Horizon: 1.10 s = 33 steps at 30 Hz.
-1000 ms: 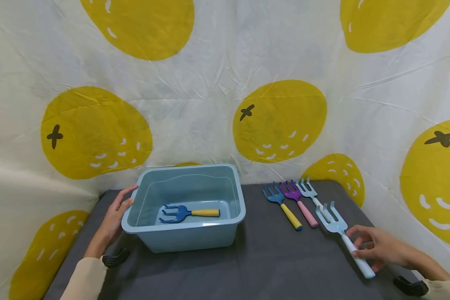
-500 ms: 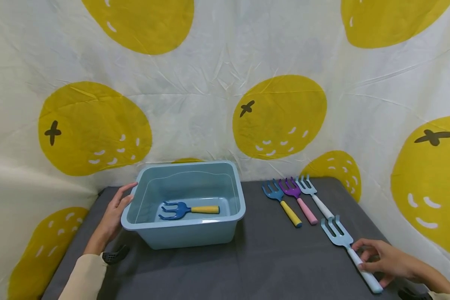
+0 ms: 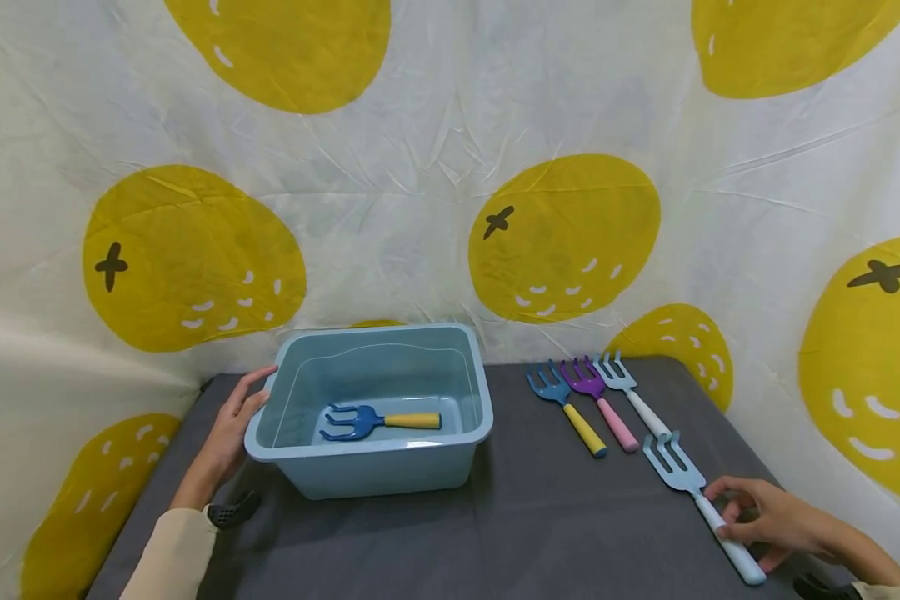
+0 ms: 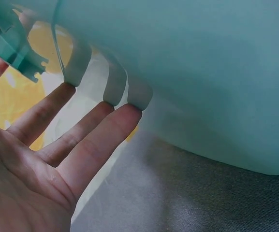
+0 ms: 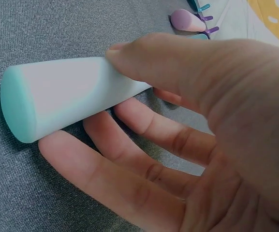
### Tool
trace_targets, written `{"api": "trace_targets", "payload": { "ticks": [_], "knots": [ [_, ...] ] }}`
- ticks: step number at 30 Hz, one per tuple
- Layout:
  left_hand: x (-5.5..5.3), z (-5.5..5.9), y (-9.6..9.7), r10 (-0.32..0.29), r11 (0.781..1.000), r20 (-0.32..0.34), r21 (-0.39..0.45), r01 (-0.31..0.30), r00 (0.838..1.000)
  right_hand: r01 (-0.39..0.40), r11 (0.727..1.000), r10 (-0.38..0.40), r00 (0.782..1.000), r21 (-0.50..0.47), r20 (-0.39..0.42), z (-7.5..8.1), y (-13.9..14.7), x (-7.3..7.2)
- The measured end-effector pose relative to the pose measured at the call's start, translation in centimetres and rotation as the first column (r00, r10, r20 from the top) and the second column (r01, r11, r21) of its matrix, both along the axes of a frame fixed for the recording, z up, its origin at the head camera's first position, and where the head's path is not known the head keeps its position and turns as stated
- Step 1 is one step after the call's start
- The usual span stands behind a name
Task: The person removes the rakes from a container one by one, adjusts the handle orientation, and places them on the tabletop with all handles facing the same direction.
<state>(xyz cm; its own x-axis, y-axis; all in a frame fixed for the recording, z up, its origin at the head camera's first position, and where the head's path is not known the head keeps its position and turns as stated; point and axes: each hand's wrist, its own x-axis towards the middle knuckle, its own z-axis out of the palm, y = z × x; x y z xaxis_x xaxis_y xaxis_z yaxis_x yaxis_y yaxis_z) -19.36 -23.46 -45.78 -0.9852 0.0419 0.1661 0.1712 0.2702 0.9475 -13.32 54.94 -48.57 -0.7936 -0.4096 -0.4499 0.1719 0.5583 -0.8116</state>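
Observation:
In the head view a light blue plastic basin [image 3: 375, 467] stands left of centre, with a dark blue hand fork [image 3: 360, 421] with a yellow handle lying inside. My left hand [image 3: 228, 433] rests against its left end; the left wrist view shows straight fingers [image 4: 100, 135] with their tips on the wall. At the right my right hand [image 3: 776, 521] holds the white handle of a light blue hand fork [image 3: 678, 471], lying on the table. The right wrist view has the thumb over the handle [image 5: 62, 92] and the fingertips along its other side.
Right of the basin, a blue fork [image 3: 551, 387] with a yellow handle, a purple fork [image 3: 588, 383] with a pink handle and another light blue fork [image 3: 622, 379] lie in a row on the dark grey table [image 3: 540, 533]. Behind hangs a white curtain [image 3: 390, 242] with yellow fruit shapes.
My right hand has moved nearer and slightly right with the light blue hand fork, away from the row, then stayed there. The left hand and basin have kept their places.

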Motion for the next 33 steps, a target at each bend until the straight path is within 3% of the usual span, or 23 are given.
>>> {"api": "trace_targets", "payload": {
  "ticks": [19, 23, 27, 30, 33],
  "knots": [
    [0.3, 0.4, 0.3, 0.008, 1.0, 0.012, -0.011, -0.008, 1.0, -0.048, 0.998, 0.049, 0.999, -0.029, 0.021, 0.6, 0.1, -0.2],
    [0.3, 0.5, 0.3, 0.008, 1.0, 0.011, -0.008, -0.008, 1.0, -0.036, 0.999, 0.036, 0.999, 0.04, 0.009, 2.1, -0.6, -1.0],
    [0.4, 0.5, 0.4, 0.005, 1.0, 0.013, 0.005, -0.005, 1.0, -0.055, 0.993, 0.064, 0.995, 0.108, -0.076, 4.7, -1.6, -2.7],
    [0.4, 0.5, 0.4, 0.0, 1.0, 0.017, 0.01, 0.0, 1.0, -0.093, 0.986, 0.118, 0.976, 0.14, -0.181, 6.7, -2.6, -4.2],
    [0.4, 0.4, 0.4, 0.001, 1.0, 0.023, 0.006, -0.001, 1.0, -0.12, 0.977, 0.167, 0.943, 0.174, -0.288, 8.5, -4.0, -5.6]
  ]
}}
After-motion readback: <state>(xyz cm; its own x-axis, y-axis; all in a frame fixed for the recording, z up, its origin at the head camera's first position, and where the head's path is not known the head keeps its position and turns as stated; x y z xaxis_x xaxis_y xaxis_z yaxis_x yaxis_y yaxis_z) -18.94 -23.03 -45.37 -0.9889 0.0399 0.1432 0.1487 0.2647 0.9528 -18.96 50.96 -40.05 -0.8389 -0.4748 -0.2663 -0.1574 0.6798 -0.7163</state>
